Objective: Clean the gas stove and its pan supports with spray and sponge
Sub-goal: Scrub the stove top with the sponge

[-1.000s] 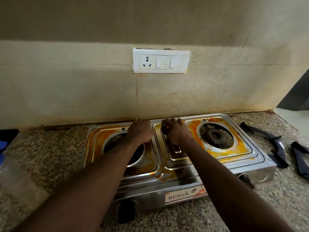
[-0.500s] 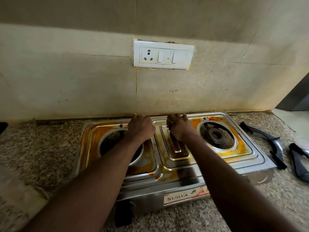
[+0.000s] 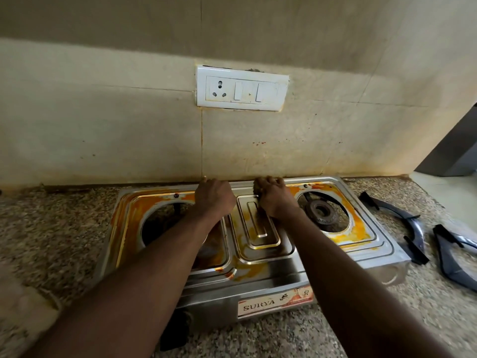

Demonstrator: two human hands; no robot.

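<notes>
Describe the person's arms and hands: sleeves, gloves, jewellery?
Both forearms are bare as far as the frame shows; no sleeves visible. The left hand and right hand wear no gloves. No watch, bracelet or ring can be seen, and no markings. The fingers are mostly hidden from the camera.

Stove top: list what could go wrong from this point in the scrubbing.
1. The right hand presses a sponge at the stove rear edge; orange grime could smear onto the wall just behind.
2. The left hand braces beside the left burner hole; on a greasy surface it might slip in.
3. The socket sits directly above; spray or splashes could reach it.
</notes>
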